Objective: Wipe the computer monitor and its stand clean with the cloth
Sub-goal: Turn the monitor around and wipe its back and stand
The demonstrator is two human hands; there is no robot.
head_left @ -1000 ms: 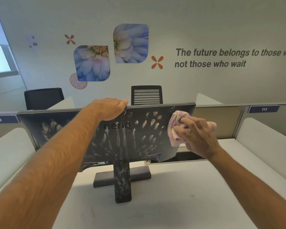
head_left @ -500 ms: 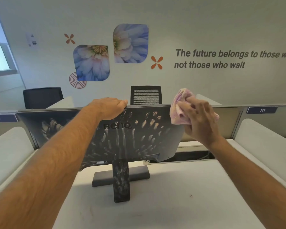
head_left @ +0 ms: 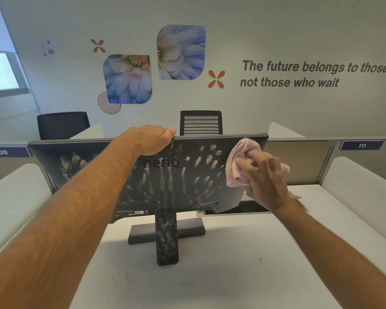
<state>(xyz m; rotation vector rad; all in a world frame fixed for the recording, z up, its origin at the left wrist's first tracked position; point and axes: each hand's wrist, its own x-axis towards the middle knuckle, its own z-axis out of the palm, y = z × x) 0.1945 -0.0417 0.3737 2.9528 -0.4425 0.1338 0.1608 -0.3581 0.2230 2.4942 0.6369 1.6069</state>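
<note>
One monitor, one cloth, two chairs (behind), two hands

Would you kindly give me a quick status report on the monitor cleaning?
Left hand grips monitor top edge. Right hand presses pink cloth on its smudged back. Stand dusty, unwiped. Nothing blocking.

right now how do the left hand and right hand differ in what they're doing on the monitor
The left hand rests bare on the monitor's top edge near the middle; the right hand grips a pink cloth against the back panel near its right edge. The left hand's fingers curl over the edge out of sight; the right hand's fingers show, bunching the cloth. Both touch the same smudged monitor.
</note>
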